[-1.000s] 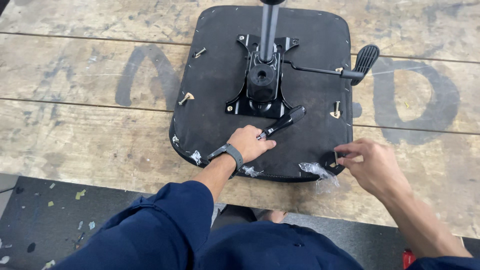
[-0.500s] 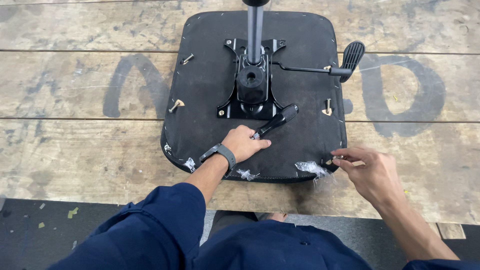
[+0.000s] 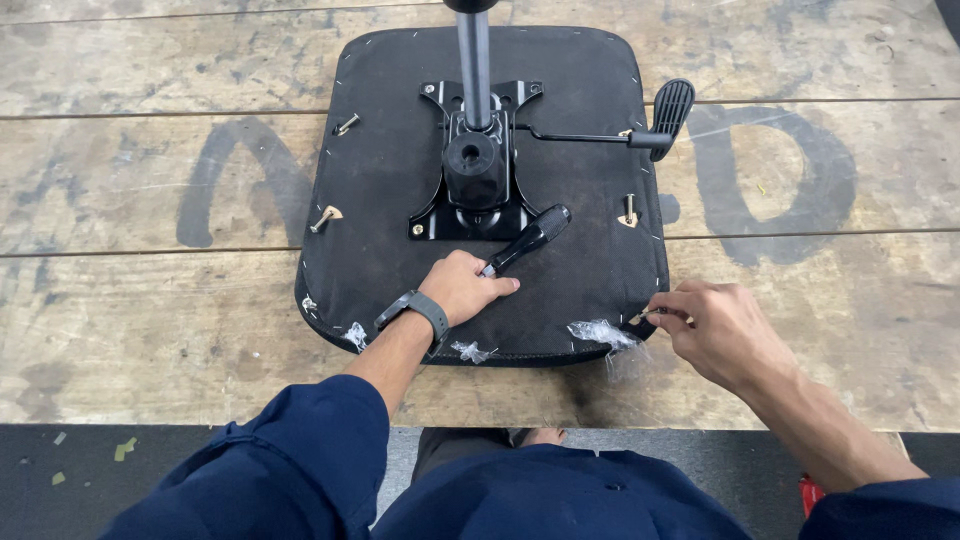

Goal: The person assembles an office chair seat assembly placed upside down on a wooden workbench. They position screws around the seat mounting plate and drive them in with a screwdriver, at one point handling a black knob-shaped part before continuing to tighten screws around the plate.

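Left hand (image 3: 462, 287) is being closed around the shaft end of a black-handled screwdriver (image 3: 527, 238), whose handle is lying up and to the right of the knuckles, on the upturned chair seat (image 3: 380, 200). The metal mechanism plate (image 3: 476, 170) is sitting just beyond. Right hand (image 3: 722, 330) is being pinched on a small screw (image 3: 640, 317) at the seat's edge, beside torn plastic wrap (image 3: 598, 333). Risk judged: the screw being dropped off the edge, the grip being so slight.
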